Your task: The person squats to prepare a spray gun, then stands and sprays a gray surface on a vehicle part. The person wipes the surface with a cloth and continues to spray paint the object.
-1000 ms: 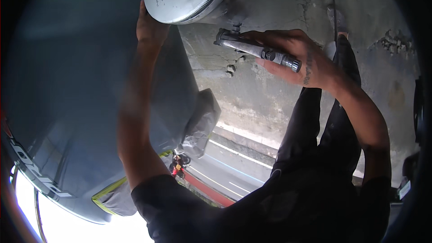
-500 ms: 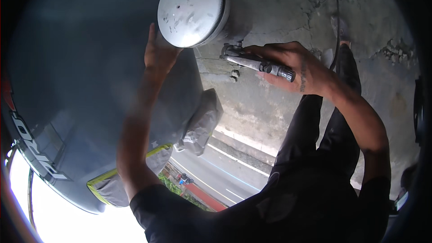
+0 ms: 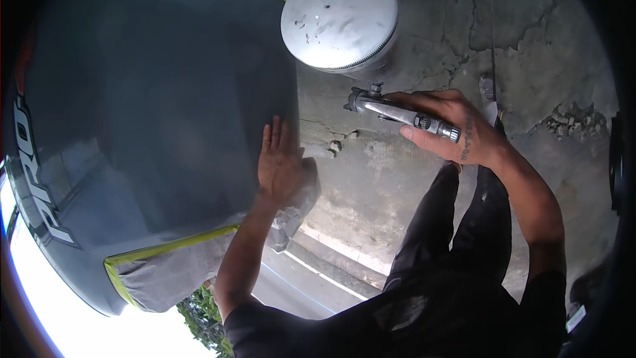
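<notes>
Took the grey panel [image 3: 146, 93] as the landmark: dark and smooth, and bordered along its lower edge by yellow-green masking tape [image 3: 165, 248], with grey masking paper [image 3: 165, 278] below that.

Pressed the left hand [image 3: 279, 162] flat against the panel's right edge, fingers straight and close together, clamped on nothing. Appeared to rest the palm on a grey rag [image 3: 301, 192] hanging off that same edge.

Held the spray gun [image 3: 397, 114] just right of the panel, above the cracked concrete floor [image 3: 397, 185], head end nearer the panel. Wrapped the right hand [image 3: 450, 129] around the metal body, fingers curled and clamped on it. Could not tell whether any finger lay on a trigger. Carried the round white cup [image 3: 339, 16] above the gun, close to the panel's upper right corner.

Risks, as judgement only:
- Could have left skin grease or a print on the panel from the bare fingertips lying past the rag.
- Could have scratched the surface by dragging floor grit along with the rag.
- Could have knocked the cup against the panel's corner with a small swing of the gun.
- Could have misted the left hand or the rag by spraying while that hand lay there.
- Could have kicked dust from the loose rubble [image 3: 570, 122], far right of the panel.
</notes>
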Motion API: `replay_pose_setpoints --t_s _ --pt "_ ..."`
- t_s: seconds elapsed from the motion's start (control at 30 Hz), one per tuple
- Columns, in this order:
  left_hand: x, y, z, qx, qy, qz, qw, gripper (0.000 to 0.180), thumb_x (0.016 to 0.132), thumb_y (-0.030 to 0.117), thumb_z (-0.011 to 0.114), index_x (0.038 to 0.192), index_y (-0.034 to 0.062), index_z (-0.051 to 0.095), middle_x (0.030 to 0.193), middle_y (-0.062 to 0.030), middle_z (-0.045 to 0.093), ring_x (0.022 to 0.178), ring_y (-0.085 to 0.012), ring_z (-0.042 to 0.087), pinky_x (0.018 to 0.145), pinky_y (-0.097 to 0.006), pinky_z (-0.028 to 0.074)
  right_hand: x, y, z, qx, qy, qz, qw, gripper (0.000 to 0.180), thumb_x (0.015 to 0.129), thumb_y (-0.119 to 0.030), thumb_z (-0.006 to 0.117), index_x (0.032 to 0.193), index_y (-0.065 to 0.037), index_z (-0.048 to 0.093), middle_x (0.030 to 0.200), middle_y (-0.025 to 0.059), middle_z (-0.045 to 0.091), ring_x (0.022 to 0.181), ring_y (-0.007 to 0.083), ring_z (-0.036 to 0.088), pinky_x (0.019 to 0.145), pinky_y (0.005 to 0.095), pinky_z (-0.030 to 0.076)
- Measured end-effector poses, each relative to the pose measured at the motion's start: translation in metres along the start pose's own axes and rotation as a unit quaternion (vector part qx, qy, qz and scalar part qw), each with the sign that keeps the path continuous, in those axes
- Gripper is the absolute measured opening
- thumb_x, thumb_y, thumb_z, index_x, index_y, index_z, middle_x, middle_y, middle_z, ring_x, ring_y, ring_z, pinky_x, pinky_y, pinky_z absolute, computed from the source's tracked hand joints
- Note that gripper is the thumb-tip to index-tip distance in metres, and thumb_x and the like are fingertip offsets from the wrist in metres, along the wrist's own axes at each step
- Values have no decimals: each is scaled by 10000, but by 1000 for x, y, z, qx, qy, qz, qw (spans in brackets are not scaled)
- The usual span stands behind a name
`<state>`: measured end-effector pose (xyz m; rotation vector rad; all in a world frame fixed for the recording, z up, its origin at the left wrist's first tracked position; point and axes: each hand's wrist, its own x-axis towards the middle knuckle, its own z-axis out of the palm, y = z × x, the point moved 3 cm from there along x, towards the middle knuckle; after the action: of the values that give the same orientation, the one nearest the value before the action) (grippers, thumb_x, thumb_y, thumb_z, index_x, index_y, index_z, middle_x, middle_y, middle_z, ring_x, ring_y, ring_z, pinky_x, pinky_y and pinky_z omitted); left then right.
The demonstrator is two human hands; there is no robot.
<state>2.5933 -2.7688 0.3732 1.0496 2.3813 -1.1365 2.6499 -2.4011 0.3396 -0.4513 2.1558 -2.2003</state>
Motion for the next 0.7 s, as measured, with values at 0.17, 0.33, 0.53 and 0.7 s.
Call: replay_pose_setpoints --t_s 0.17,0.33,0.53,0.7 --pt "102 -107 -97 135 150 -97 975 593 1056 389 475 1535 46 412 1655 -34 324 1559 -246 215 1276 -516 143 21 -22 -4 -31 87 55 994 438 925 -186 686 1319 -1 641 989 149 732 841 216 700 771 350 541" --pt "135 -108 -91 238 143 -112 954 560 1040 342 504 1519 61 442 1642 -115 331 1555 -265 225 1278 -499 143 26 -30 -1 -22 65 62 996 432 927 -189 684 1313 2 645 944 130 728 797 184 684 749 325 530" --pt "86 87 -40 -760 58 -42 646 382 1017 173 630 1365 15 613 1212 -174 707 1074 -207 672 961 -338 537 21 -28 -1 -50 70 25 996 453 923 -234 683 1300 14 649 984 182 737 820 244 711 756 350 537" --pt "91 212 -129 -963 140 90 214 263 1041 129 603 1259 1 678 1038 -68 700 878 -119 643 766 -270 527 27 -43 -10 -58 53 141 987 288 896 -192 695 1060 45 676 807 82 646 698 132 584 644 304 481"
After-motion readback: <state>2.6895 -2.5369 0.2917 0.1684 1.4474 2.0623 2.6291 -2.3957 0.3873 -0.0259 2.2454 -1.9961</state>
